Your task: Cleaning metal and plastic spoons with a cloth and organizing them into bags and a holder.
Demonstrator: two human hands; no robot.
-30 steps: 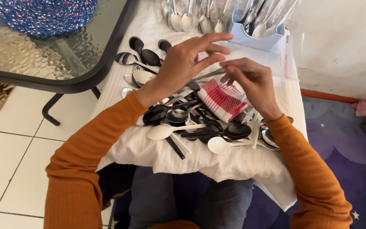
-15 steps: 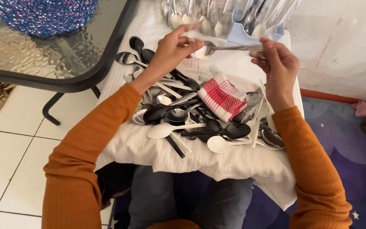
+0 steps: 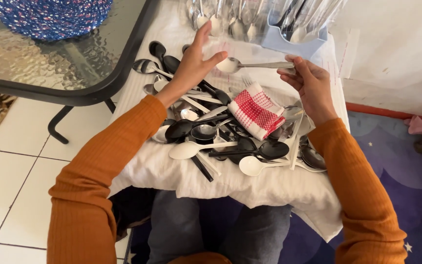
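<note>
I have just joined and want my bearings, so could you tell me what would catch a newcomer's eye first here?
First, the metal spoon held level above the pile, its handle in the right hand, its bowl at the left hand. Below it, a heap of black, white and metal spoons lies on a white cloth, with a red-and-white checked towel folded in its middle.
</note>
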